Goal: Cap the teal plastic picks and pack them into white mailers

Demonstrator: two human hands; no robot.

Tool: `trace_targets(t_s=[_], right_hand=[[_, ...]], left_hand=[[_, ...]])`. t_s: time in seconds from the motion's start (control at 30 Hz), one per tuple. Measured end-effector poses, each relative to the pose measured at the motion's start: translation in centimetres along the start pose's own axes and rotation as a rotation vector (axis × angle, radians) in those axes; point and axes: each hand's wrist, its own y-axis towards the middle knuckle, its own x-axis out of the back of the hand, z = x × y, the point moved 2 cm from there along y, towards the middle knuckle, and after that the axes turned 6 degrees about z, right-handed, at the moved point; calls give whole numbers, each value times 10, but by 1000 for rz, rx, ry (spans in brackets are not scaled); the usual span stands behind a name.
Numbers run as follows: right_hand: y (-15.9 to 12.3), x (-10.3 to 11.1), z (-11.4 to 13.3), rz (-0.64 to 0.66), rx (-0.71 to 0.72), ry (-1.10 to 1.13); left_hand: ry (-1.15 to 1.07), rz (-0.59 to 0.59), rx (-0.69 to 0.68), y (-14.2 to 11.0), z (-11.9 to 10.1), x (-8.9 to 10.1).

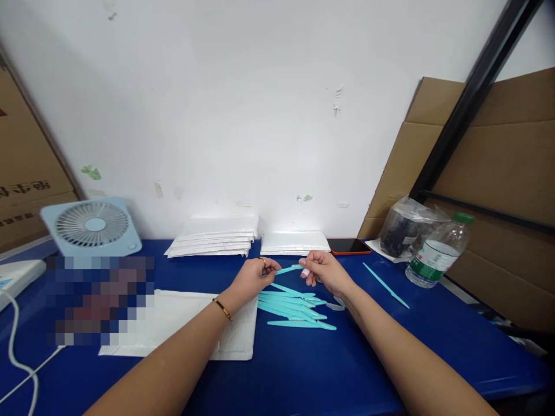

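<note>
My left hand [255, 276] and my right hand [323, 270] meet over the blue table [303, 370], each pinching one end of a thin light-blue plastic stick [289, 269]. A ring shows on the left hand and a gold bracelet [222, 308] on its wrist. A fingertip of the right hand wears a pale cover. Just below the hands lies a pile of several more light-blue sticks [295, 309]. One single stick [385, 285] lies apart to the right.
White padded envelopes lie in two stacks at the wall [212, 238] [295, 242] and one flat under my left arm [191, 326]. A small fan [92, 226], a phone [349, 247], a bagged dark jar [403, 231], a water bottle [437, 251] and cardboard sheets [498, 173] surround them.
</note>
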Motion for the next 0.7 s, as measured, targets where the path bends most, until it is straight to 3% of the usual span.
trace_targets(t_s=[0.2,0.3,0.47,0.7], right_hand=[[-8,44,8,-135,12,-610],[-13,60,5,-23,-12,-805],[-12,57,-5,53,-62,-923],[-14,54,-3,90,-106,-918]], left_hand=[[167,12,46,1,13,-3],[212,40,18,1,15,-4],[249,118,-121,-1,7,-5],[277,161,3,0,10,-5]])
